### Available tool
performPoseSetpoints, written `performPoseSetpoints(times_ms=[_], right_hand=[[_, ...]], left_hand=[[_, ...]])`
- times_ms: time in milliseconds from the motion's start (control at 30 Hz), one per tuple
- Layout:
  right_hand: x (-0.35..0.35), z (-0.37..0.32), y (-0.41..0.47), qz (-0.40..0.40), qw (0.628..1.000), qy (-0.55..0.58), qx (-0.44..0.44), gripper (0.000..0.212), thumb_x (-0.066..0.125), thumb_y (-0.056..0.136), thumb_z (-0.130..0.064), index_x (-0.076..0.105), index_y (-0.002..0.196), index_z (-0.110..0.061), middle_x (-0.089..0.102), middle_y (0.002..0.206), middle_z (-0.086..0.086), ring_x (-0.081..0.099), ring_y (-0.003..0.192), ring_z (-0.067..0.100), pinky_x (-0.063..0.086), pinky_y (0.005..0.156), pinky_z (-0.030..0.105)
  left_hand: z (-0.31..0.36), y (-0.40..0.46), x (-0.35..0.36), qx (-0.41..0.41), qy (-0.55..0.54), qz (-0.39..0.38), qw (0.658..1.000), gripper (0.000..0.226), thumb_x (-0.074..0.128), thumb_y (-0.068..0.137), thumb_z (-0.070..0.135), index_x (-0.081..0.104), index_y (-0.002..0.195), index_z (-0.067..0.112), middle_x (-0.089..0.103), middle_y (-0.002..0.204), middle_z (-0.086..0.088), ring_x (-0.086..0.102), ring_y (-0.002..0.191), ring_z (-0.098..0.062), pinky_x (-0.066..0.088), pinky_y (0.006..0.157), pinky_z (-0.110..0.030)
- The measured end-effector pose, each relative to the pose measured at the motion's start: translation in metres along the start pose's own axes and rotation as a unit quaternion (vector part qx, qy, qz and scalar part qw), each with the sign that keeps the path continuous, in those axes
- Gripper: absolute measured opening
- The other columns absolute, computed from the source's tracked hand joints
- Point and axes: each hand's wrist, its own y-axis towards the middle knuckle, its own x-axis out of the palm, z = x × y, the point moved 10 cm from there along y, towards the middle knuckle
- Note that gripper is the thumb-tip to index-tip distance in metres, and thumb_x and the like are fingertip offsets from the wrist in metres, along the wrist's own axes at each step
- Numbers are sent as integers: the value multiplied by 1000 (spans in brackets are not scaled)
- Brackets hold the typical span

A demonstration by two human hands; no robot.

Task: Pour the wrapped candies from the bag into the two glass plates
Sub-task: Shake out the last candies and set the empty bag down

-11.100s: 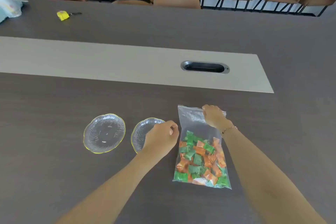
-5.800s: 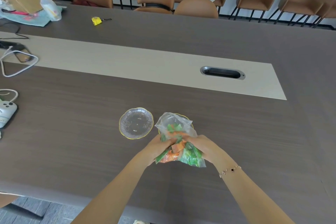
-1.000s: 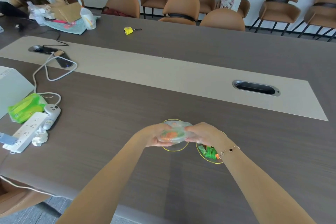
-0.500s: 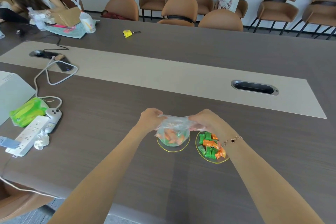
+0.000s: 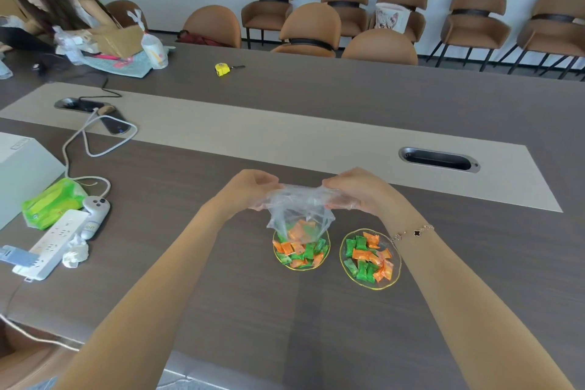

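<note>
Bag [image 5: 299, 210]: upturned, your left hand [image 5: 250, 188] and right hand [image 5: 357, 190] fingers pinched shut on its bottom corners so its mouth drops candies [image 5: 299, 250] into the left plate [image 5: 324, 261] below; right plate [image 5: 395, 279] filled.

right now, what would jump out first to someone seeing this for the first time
The bright orange and green wrapped candies draw the eye first, heaped in two glass plates side by side near the table's front edge. Just above the left plate, the left hand and right hand hold a clear plastic bag stretched between them, mouth down, a few orange candies inside. Far left lie a white power strip and a green packet.
</note>
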Motion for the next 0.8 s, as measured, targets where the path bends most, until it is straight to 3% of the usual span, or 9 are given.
performPoseSetpoints(times_ms=[100, 133, 200, 267, 367, 433, 533, 700, 800], right_hand=[[14, -31, -3, 15, 996, -27, -79, 47, 67, 86, -21, 58, 128, -2, 63, 126, 15, 69, 101, 32, 54, 98, 46], [21, -38, -2, 22, 994, -28, -107, 51, 67, 85, -23, 54, 132, -8, 61, 130, 14, 68, 102, 33, 54, 97, 46], [44, -45, 2, 16, 989, -11, -149, 58, 65, 86, -24, 44, 140, -17, 57, 132, 12, 71, 92, 30, 60, 87, 39], [75, -36, 12, -2, 986, -22, -167, 59, 63, 89, -19, 39, 143, -20, 58, 128, 10, 72, 77, 26, 63, 74, 34], [132, -2, 34, -27, 982, -75, -170, 62, 60, 89, -21, 36, 146, -22, 70, 116, 12, 71, 77, 20, 59, 87, 42], [168, 28, 51, -42, 980, -103, -163, 65, 58, 89, -24, 32, 149, -19, 72, 116, 14, 69, 99, 25, 51, 99, 42], [210, 71, 74, -60, 976, -152, -146, 67, 58, 91, -29, 30, 151, -16, 54, 137, 18, 52, 127, 28, 39, 108, 35], [263, 113, 95, -83, 956, -230, -164, 67, 58, 93, -25, 27, 151, -14, 19, 156, 20, 46, 133, 36, 38, 111, 38], [284, 128, 101, -84, 941, -281, -167, 75, 62, 91, -24, 20, 153, -16, 2, 162, 19, 34, 140, 40, 41, 111, 45]], left_hand=[[12, -6, -32, 60, 23, 31, 997, 39, 66, 88, 28, 64, 126, 17, 67, 118, 3, 63, 63, -3, 46, 46, -13], [12, -7, -44, 82, 36, 51, 995, 40, 65, 89, 28, 62, 128, 19, 65, 120, 5, 67, 69, -6, 49, 50, -15], [2, -4, -65, 110, 73, 92, 987, 45, 66, 88, 30, 59, 131, 22, 62, 130, 5, 66, 103, -15, 52, 81, -24], [-25, 4, -79, 106, 86, 115, 984, 48, 68, 86, 23, 57, 133, 23, 59, 133, 3, 57, 114, -14, 43, 93, -20], [-86, 18, -79, 76, 109, 109, 985, 54, 69, 85, 11, 54, 135, 23, 54, 135, -2, 55, 106, -15, 42, 86, -17], [-127, 27, -74, 54, 139, 106, 983, 58, 69, 85, 9, 51, 138, 24, 51, 140, -6, 53, 119, -23, 44, 97, -28], [-183, 43, -60, 12, 210, 71, 975, 68, 67, 84, 9, 42, 145, 24, 41, 151, -4, 41, 137, -26, 36, 111, -35], [-247, 60, -33, -22, 371, -6, 928, 73, 61, 86, 24, 28, 150, 35, 20, 163, -1, 27, 145, -31, 39, 108, -52], [-268, 61, -10, -60, 457, -57, 886, 71, 56, 91, 34, 20, 153, 35, 8, 165, 0, 17, 149, -27, 34, 112, -50]])
